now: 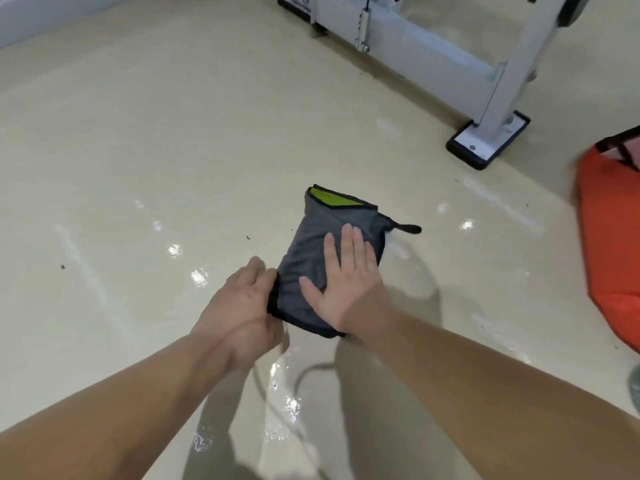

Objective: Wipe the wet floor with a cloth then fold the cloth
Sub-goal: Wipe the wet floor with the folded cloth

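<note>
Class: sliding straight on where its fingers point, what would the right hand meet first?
The right hand, flat on the cloth, would likely first reach its green flap, then bare floor.

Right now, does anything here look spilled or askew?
Yes. Water glistens in puddles on the floor nearest the camera, and the folded cloth is uneven: a green corner shows and a black loop sticks out.

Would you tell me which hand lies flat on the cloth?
The right hand, palm flat; the left hand grips the edge of the cloth.
</note>
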Motion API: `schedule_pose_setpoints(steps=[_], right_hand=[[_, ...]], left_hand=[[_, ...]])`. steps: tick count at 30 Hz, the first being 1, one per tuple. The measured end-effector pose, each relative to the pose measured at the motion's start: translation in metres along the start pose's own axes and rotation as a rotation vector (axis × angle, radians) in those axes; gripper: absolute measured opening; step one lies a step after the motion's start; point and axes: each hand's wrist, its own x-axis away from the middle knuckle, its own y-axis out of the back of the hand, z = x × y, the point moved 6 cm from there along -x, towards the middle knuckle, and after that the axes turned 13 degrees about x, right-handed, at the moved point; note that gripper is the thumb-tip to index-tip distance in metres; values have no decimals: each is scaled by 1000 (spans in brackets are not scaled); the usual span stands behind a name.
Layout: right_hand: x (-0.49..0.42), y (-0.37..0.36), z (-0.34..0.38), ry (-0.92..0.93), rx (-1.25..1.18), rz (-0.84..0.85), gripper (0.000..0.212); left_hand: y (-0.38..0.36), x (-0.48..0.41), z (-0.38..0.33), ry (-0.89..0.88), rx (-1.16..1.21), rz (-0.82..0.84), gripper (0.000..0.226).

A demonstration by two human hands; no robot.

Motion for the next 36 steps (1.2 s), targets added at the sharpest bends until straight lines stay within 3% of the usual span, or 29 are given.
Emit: schedule_pose_setpoints(steps=[3, 6, 10, 13, 18, 23, 25, 27, 29, 32, 36], right_hand=[[4, -3, -74, -177, -13, 52, 91], [36, -16, -151, -422, -68, 133, 92], [101, -45, -214, -759, -123, 183, 95], [142, -56, -206, -894, -195, 237, 95], [160, -52, -106, -776, -172, 40, 96], [133, -30, 6, -244, -113, -44, 96], [124, -17, 9, -89, -174, -76, 89], [118, 1, -23, -131, -347, -147, 66], [116, 14, -69, -307, -521, -211, 45], [120, 14, -108, -489, -489, -183, 39], [115, 13, -103, -451, -516, -169, 30]], left_hand=[[-23, -13, -38, -31, -53, 29, 43], [-60, -23, -74, -126, -138, 150, 69], [-92, -23, -107, -241, -170, 226, 65], [-97, -16, -115, -317, -175, 236, 65], [-82, -8, -95, -386, -217, 231, 71], [-54, -2, -63, -359, -286, 151, 69], [-54, -1, -55, -431, -345, 105, 69], [-66, 2, -48, -482, -387, 130, 66], [-87, 9, -46, -522, -415, 156, 61], [-126, 22, -47, -543, -467, 183, 62], [-125, 15, -38, -557, -445, 151, 57]])
